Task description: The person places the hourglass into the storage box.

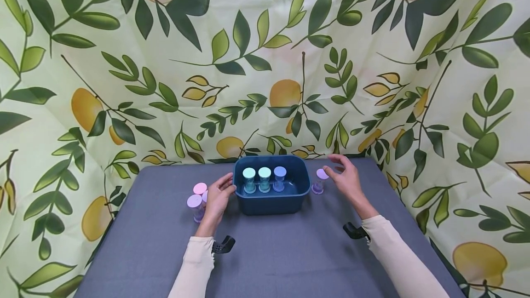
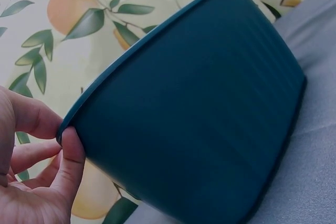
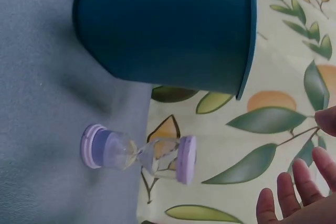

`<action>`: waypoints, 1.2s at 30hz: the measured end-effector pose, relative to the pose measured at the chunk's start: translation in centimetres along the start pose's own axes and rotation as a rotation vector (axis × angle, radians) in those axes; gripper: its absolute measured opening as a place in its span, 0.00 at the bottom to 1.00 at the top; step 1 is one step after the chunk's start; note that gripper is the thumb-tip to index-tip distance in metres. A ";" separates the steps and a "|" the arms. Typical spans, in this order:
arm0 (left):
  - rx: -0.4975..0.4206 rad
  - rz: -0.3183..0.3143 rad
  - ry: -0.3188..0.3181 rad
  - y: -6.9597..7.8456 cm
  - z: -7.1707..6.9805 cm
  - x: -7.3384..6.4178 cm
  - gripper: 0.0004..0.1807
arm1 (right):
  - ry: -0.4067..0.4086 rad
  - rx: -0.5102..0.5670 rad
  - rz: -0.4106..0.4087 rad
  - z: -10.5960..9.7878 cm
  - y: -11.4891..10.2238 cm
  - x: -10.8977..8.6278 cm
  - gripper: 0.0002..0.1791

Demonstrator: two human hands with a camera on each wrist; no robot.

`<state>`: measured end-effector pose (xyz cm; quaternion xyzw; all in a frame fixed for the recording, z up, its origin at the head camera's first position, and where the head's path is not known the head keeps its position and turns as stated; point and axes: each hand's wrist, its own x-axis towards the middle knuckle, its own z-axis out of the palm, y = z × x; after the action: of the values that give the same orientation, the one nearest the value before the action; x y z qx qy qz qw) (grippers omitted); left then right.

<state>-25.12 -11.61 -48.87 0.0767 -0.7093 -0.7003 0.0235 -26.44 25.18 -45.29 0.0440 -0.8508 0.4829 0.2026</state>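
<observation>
A dark teal plastic bin (image 1: 271,206) stands on the table with three hourglasses upright inside: two mint-capped ones, a left one (image 1: 249,179) and a middle one (image 1: 264,178), and a blue one (image 1: 279,178). My left hand (image 1: 218,195) pinches the bin's rim at its left end between thumb and fingers; the left wrist view shows this hold on the rim (image 2: 113,66). Right of the bin, a lilac-capped hourglass (image 3: 139,153) with purple sand stands upright on the table. Beside its top hovers my right hand (image 1: 347,179), fingers spread and apart from it.
Left of my left hand stand several more hourglasses, one pink-capped (image 1: 200,188) and one lilac-capped (image 1: 195,203), another partly hidden by the hand. A grey cloth (image 1: 290,256) covers the table. Fabric printed with leaves and fruit (image 1: 256,13) hangs behind and at the sides.
</observation>
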 end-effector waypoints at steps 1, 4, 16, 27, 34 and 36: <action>-0.003 0.000 -0.003 0.0 0.0 0.0 0.25 | -0.001 -0.001 0.017 -0.1 0.2 0.1 0.23; -0.006 0.002 -0.004 0.0 0.0 0.0 0.25 | -0.017 0.009 0.083 -0.2 0.9 0.1 0.23; -0.006 -0.001 0.004 0.0 0.0 -0.3 0.25 | -0.034 0.037 0.192 0.2 4.0 -0.2 0.27; 0.006 0.004 0.000 -0.1 0.1 -0.1 0.25 | -0.110 0.218 0.336 0.9 6.1 -0.3 0.36; 0.011 -0.012 0.003 -0.1 0.0 -0.1 0.25 | -0.139 0.266 0.367 1.8 6.9 -0.3 0.38; 0.007 -0.015 0.003 -0.1 0.0 -0.2 0.25 | -0.141 0.284 0.372 2.0 7.0 -0.3 0.38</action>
<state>-24.96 -11.56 -48.94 0.0831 -0.7110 -0.6980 0.0189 -28.72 27.17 -51.98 -0.0519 -0.7798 0.6224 0.0422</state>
